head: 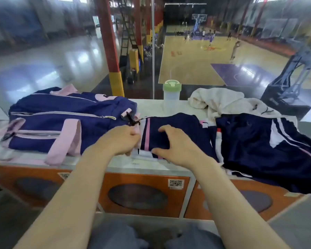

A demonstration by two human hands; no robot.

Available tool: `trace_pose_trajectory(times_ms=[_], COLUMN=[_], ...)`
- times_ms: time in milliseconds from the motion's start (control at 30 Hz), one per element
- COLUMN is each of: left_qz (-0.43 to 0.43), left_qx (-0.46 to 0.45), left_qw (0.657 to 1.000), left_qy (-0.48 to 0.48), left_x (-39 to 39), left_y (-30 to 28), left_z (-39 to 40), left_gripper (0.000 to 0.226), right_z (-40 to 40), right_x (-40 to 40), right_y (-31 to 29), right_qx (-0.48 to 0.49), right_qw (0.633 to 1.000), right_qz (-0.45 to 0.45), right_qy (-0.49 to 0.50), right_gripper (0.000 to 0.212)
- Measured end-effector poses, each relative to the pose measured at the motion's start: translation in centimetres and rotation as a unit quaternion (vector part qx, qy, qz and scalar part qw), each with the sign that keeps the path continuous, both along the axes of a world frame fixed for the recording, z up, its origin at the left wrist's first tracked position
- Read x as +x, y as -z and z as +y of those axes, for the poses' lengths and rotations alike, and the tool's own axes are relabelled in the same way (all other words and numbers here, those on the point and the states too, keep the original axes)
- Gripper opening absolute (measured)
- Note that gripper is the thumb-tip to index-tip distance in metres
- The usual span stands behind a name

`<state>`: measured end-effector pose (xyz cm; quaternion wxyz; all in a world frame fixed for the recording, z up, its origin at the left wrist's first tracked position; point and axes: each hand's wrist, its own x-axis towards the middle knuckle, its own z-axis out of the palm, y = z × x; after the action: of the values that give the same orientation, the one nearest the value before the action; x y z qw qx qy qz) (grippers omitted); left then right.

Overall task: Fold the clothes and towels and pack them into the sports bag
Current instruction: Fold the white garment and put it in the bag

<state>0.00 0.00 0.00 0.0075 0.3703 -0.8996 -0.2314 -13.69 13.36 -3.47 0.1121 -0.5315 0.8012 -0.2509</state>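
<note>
A navy sports bag (65, 121) with pink straps lies zipped on the left of the white countertop (151, 105). Beside it in the middle is a folded navy garment (180, 126) with a pink stripe. My left hand (122, 139) grips its left edge with curled fingers. My right hand (176, 146) clasps its near right part, thumb and fingers curved round the cloth. To the right a second navy garment (266, 146) with white stripes lies spread out and hangs over the front edge. A crumpled white towel (223, 103) sits behind it.
A clear bottle with a green lid (171, 94) stands at the back of the countertop, against a glass wall. Orange cabinet fronts (144, 193) lie below the counter edge. My knees show at the bottom.
</note>
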Motion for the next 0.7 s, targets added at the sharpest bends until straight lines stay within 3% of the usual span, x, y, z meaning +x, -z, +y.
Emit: trace_pose_trajectory(times_ms=[100, 167, 233, 400, 467, 600, 700], left_qz=[-0.129, -0.098, -0.038, 0.083, 0.157, 0.298, 0.325], left_qx=[0.164, 0.204, 0.188, -0.032, -0.054, -0.064, -0.025], left_qw=[0.978, 0.974, 0.981, 0.995, 0.983, 0.949, 0.944], left_qy=[-0.009, -0.016, -0.027, -0.055, -0.073, -0.077, -0.059], left_x=[0.7, 0.5, 0.0, -0.4, -0.9, -1.5, -1.4], left_y=[0.2, 0.8, 1.7, 3.6, 3.7, 2.8, 2.2], left_z=[0.2, 0.8, 1.5, 1.6, 2.0, 2.5, 2.5], left_gripper=[0.032, 0.028, 0.029, 0.036, 0.038, 0.013, 0.014], right_z=[-0.2, -0.5, -1.0, -2.0, -2.3, -2.2, -2.2], right_x=[1.0, 1.5, 1.5, 0.7, 0.3, 0.0, 0.2], right_y=[0.8, 1.1, 1.2, 1.4, 1.5, 1.4, 1.1], right_qx=[0.0, 0.004, 0.015, -0.04, -0.07, -0.127, -0.159], right_qw=[0.996, 0.994, 0.991, 0.996, 0.995, 0.985, 0.977], right_qz=[0.087, 0.112, 0.134, 0.075, 0.03, -0.053, -0.084], right_qy=[-0.015, -0.004, 0.007, 0.039, 0.068, 0.101, 0.117], right_gripper=[0.07, 0.066, 0.059, 0.034, 0.029, 0.023, 0.028])
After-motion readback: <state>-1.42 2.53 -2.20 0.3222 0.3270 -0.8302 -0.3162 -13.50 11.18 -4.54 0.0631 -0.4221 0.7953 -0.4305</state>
